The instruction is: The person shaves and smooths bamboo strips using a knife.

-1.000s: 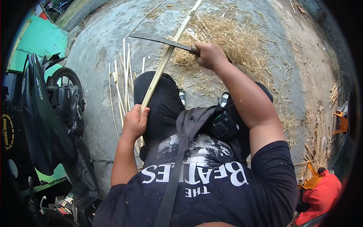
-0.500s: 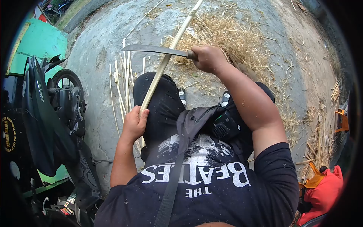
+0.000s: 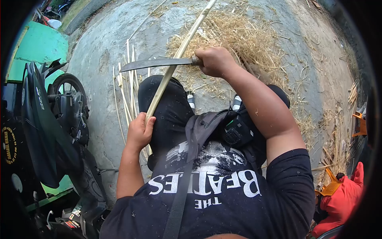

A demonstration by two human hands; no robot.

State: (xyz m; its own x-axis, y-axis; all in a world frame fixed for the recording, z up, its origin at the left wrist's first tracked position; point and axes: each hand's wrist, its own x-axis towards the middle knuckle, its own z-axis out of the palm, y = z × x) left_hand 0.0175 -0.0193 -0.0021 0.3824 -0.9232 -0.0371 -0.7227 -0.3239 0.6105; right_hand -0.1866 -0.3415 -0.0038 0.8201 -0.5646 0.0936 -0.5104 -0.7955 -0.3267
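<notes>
My left hand (image 3: pixel 140 130) is closed around the lower end of a long pale bamboo strip (image 3: pixel 162 87), which slants up and away past my knee. In my right hand (image 3: pixel 215 61) is the short wooden handle of a machete (image 3: pixel 156 63). Its long, slightly curved blade points left and lies across the bamboo strip, touching it. The far end of the strip runs out of view at the top. Several thin split strips (image 3: pixel 128 93) lie on the ground beyond my left forearm.
A heap of curly shavings (image 3: pixel 234 34) covers the concrete ahead of my feet. At the left stands a black motorcycle (image 3: pixel 51 123) near a green surface (image 3: pixel 41 42). Red cloth (image 3: pixel 340 207) and more bamboo scraps (image 3: pixel 338 143) are at the right.
The machete has shifted slightly left and down along the bamboo strip, toward me, with my right hand. My left hand keeps its hold, nearly in place.
</notes>
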